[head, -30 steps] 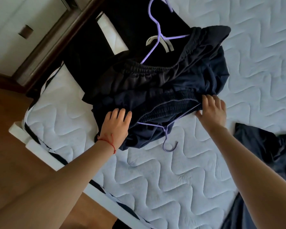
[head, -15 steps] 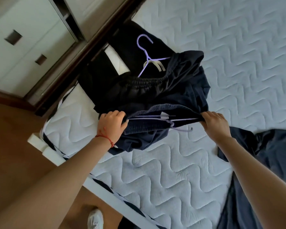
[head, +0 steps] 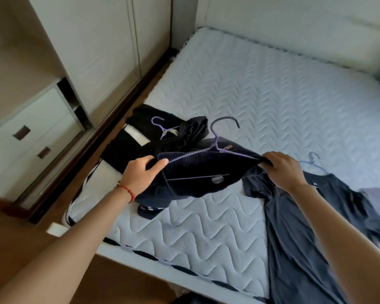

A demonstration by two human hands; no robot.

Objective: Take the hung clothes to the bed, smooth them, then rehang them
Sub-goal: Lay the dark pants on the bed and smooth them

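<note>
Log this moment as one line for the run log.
step: rehang | left hand: grips shorts waistband | right hand: grips other end | purple hanger: inside waistband | over mattress

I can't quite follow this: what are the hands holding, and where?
Both hold dark shorts on a purple hanger: left hand and right hand grip opposite waistband ends.

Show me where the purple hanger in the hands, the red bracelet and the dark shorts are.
purple hanger [head: 215, 137], head view, on its neck below the hook.
red bracelet [head: 127, 190], head view, on the cord at the left wrist.
dark shorts [head: 198, 170], head view, on the fabric between the hands.
</note>
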